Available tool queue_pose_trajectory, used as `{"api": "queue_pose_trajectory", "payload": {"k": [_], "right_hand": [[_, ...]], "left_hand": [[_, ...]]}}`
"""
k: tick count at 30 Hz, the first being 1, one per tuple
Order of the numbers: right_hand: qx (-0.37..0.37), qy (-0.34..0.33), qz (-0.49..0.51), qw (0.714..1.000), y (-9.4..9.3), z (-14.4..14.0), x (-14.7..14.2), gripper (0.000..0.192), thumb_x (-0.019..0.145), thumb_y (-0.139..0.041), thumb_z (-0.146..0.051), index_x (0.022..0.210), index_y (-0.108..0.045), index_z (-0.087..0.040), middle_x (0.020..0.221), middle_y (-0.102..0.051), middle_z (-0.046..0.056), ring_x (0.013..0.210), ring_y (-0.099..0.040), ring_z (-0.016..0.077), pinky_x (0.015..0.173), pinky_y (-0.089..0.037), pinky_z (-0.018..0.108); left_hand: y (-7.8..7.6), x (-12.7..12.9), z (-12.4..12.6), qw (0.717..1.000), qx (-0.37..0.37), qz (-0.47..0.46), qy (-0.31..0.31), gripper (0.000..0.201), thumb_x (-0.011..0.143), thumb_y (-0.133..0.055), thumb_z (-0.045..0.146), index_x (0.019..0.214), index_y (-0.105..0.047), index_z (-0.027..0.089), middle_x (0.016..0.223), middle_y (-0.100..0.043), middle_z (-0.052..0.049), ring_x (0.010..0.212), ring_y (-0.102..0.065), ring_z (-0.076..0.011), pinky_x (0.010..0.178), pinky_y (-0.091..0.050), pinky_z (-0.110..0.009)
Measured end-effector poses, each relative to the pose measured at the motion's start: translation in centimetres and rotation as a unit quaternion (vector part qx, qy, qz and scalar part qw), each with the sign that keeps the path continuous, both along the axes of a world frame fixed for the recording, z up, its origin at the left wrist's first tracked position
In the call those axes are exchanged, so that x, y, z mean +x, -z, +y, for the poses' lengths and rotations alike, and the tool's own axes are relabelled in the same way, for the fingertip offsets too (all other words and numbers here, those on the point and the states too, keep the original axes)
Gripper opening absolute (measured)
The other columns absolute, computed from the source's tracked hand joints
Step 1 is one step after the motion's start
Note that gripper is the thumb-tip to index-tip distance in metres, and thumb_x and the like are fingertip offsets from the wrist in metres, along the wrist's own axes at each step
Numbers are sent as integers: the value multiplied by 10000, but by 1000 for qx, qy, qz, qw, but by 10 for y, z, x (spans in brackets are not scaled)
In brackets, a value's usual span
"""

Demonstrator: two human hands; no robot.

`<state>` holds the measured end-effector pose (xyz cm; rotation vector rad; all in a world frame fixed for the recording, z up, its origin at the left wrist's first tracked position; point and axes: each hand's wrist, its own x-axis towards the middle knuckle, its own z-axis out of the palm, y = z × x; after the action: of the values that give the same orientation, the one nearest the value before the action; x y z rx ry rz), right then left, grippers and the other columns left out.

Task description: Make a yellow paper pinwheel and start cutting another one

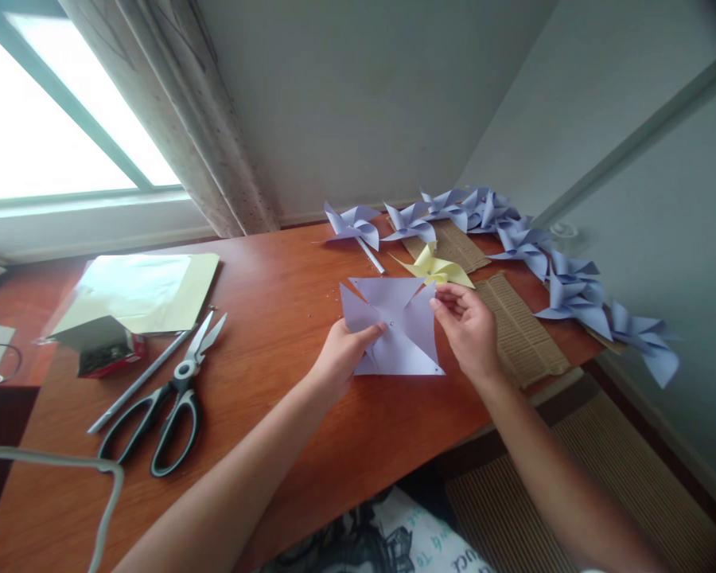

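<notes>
A square lilac paper sheet (pixel 401 346), slit inward from its corners, is held up over the wooden table. It has a small hole at its middle and another near the lower right corner. My left hand (pixel 347 350) grips its left side, thumb on top close to the centre hole. At the upper right corner, my right hand (pixel 465 318) pinches the paper edge between thumb and finger. Just behind the sheet lies a yellow paper pinwheel (pixel 433 267). Further back, a lilac pinwheel (pixel 353 223) rests with a white paper stick (pixel 370 256).
Several lilac pinwheels (pixel 522 243) line the table's back and right edges, near corrugated cardboard pieces (pixel 516 334). Scissors (pixel 182 390), a rolled paper stick (pixel 137 383), an opened small box (pixel 110 350) and a paper stack (pixel 206 286) lie left. A white cable (pixel 113 493) crosses the front left.
</notes>
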<state>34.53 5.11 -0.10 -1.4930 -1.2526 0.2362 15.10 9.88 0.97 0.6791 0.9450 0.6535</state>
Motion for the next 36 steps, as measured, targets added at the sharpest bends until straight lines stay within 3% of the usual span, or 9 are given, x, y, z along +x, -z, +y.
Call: {"api": "queue_pose_trajectory", "payload": {"k": [2, 4, 7, 10, 15, 21, 27, 33, 36], "right_hand": [[22, -1, -58, 998, -7, -2, -7, 95, 933, -648, -232, 1019, -685, -247, 956, -743, 63, 889, -730, 229, 801, -627, 389], [48, -35, -167, 984, -17, -7, -14, 155, 927, -638, -163, 1005, -704, -280, 958, -741, 53, 918, -715, 240, 850, -605, 421], [65, -116, -321, 938, -26, -14, -18, 281, 917, -616, -84, 1088, -705, -287, 973, -735, 57, 939, -692, 241, 872, -586, 424], [64, -159, -393, 903, -27, -15, -17, 282, 919, -606, -61, 1112, -708, -240, 987, -732, 77, 967, -674, 244, 877, -576, 415], [80, -164, -437, 881, -26, -14, -16, 196, 927, -615, -66, 1041, -726, -180, 934, -737, 92, 906, -670, 241, 805, -559, 398], [102, -142, -428, 887, -28, -16, -16, 205, 904, -655, -49, 1059, -731, -161, 935, -744, 99, 928, -654, 236, 833, -562, 386], [77, -181, -448, 872, -24, -16, -15, 199, 913, -637, -45, 1064, -732, -132, 958, -740, 113, 950, -650, 257, 830, -549, 401], [56, -180, -462, 867, -24, -16, -13, 173, 942, -602, -71, 1032, -734, -135, 956, -733, 113, 946, -652, 259, 824, -546, 408], [46, -182, -454, 871, -26, -16, -13, 185, 944, -586, -70, 1027, -733, -147, 956, -732, 109, 943, -655, 260, 830, -555, 413]], "left_hand": [[0, 0, 0, 1000, 0, -2, -3, 364, 656, -866, 301, 983, -777, 169, 989, -794, -101, 801, -729, -237, 725, -573, -332], [0, 0, 0, 1000, 2, -4, -5, 362, 660, -864, 305, 983, -777, 167, 1002, -793, -101, 822, -730, -239, 729, -569, -323], [1, 0, 2, 1000, 7, -6, -7, 362, 661, -862, 301, 989, -778, 172, 1015, -793, -94, 867, -732, -248, 732, -558, -310], [2, 0, 2, 1000, 12, -10, -5, 366, 652, -863, 289, 989, -779, 174, 1032, -792, -89, 881, -727, -250, 740, -549, -307], [2, 0, 2, 1000, 18, -8, 3, 359, 650, -858, 291, 973, -781, 153, 1020, -790, -96, 822, -708, -226, 742, -541, -309], [2, 1, 1, 1000, 24, 3, 12, 329, 648, -847, 253, 952, -782, 146, 903, -793, -77, 802, -701, -218, 748, -536, -303], [2, 1, 1, 999, 26, 1, 24, 295, 658, -837, 237, 933, -781, 145, 874, -789, -74, 767, -694, -203, 708, -532, -279], [-2, 1, 0, 999, 12, -19, 25, 370, 703, -833, 370, 982, -772, 134, 878, -785, -100, 741, -698, -211, 686, -541, -296], [-1, 1, 0, 999, 25, -15, 24, 389, 661, -872, 343, 975, -773, 135, 922, -789, -106, 777, -708, -223, 715, -552, -307]]}}
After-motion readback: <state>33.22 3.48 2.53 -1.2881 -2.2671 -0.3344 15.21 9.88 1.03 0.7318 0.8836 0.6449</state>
